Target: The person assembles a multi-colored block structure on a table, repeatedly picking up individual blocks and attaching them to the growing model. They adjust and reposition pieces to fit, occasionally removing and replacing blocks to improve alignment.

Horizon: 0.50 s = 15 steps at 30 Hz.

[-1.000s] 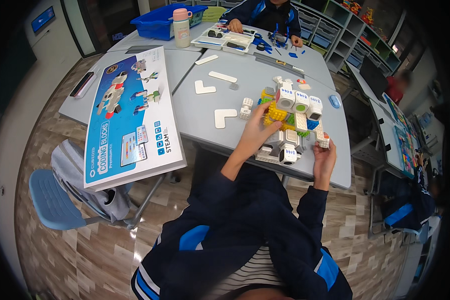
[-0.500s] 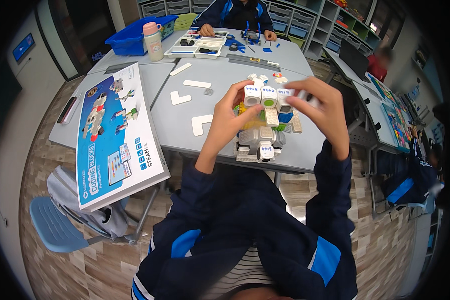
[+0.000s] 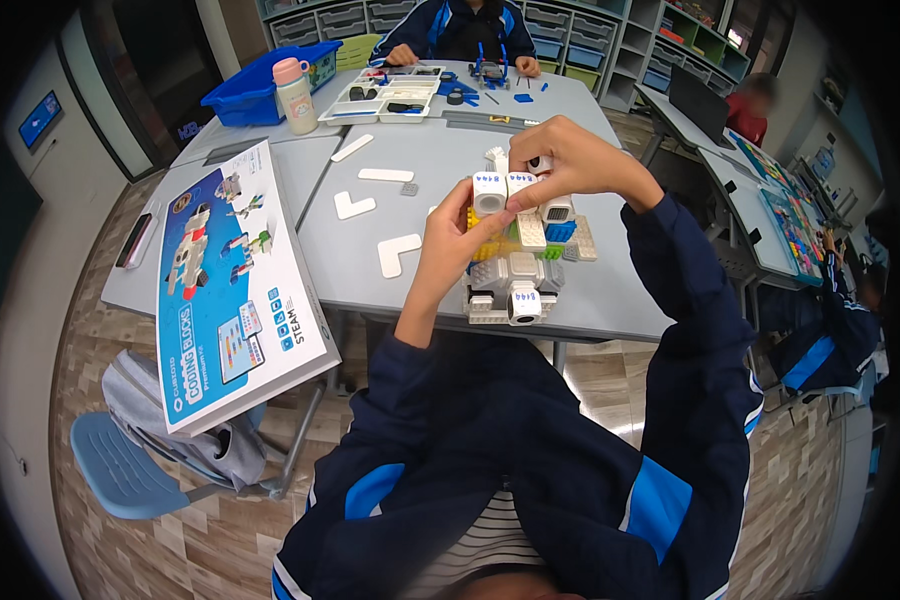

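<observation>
Two white cube blocks sit side by side on top of a model of building blocks (image 3: 518, 272) near the table's front edge. My left hand (image 3: 448, 248) is closed round the left cube (image 3: 489, 195), thumb on its front. From the right my right hand (image 3: 580, 165) reaches over, its thumb and fingers closed on the second cube (image 3: 522, 184). Another white block with a dark round opening (image 3: 540, 164) shows under its fingers; whether it is held, I cannot tell. A white cube with a dark grille (image 3: 557, 210) sits lower right, and another cube (image 3: 524, 304) at the model's front.
Flat white pieces, including an L-shaped piece (image 3: 398, 255), lie left of the model. A large kit box (image 3: 240, 290) overhangs the table's left side. Farther back are a bottle (image 3: 295, 97), a blue bin (image 3: 245, 95) and a parts tray (image 3: 385, 97). Another person (image 3: 467, 30) sits opposite.
My right hand has swung left and over the top, from the right end of the cube row to the second cube. My left hand stays at the left cube. The whole view has shifted slightly.
</observation>
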Each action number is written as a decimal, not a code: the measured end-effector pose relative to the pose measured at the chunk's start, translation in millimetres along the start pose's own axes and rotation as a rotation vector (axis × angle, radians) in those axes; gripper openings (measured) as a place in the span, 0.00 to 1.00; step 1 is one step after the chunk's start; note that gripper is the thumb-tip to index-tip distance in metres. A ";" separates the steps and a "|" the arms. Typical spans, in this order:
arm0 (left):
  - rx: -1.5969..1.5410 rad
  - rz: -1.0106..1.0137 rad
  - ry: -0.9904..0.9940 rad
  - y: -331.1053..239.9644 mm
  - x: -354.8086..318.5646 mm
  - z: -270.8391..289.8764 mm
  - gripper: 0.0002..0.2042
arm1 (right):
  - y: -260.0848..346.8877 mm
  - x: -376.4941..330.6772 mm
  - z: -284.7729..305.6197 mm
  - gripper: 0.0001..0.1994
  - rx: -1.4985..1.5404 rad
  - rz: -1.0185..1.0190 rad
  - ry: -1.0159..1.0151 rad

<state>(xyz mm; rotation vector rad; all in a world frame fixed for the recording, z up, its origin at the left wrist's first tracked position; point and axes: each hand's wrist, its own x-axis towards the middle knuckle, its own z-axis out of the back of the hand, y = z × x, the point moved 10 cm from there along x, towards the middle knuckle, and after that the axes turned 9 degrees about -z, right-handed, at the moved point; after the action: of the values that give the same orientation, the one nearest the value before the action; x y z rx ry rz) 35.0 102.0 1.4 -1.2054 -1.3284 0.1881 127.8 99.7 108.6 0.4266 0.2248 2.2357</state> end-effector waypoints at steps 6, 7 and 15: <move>0.034 -0.005 0.017 -2.1 -0.4 -0.5 0.21 | -36.5 -3.2 -2.3 0.27 0.206 -0.255 0.024; 0.035 -0.002 0.015 -1.7 0.1 -0.6 0.21 | -32.3 -4.8 1.3 0.26 0.187 -0.206 -0.013; 0.021 0.046 0.001 0.8 -2.8 -0.9 0.21 | -25.8 -30.3 45.6 0.24 0.221 -0.307 -0.248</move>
<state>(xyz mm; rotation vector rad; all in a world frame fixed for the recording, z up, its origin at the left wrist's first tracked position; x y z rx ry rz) 35.2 99.9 -0.7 -1.2186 -1.2954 0.2340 181.3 93.8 136.2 0.7312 0.3811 1.8448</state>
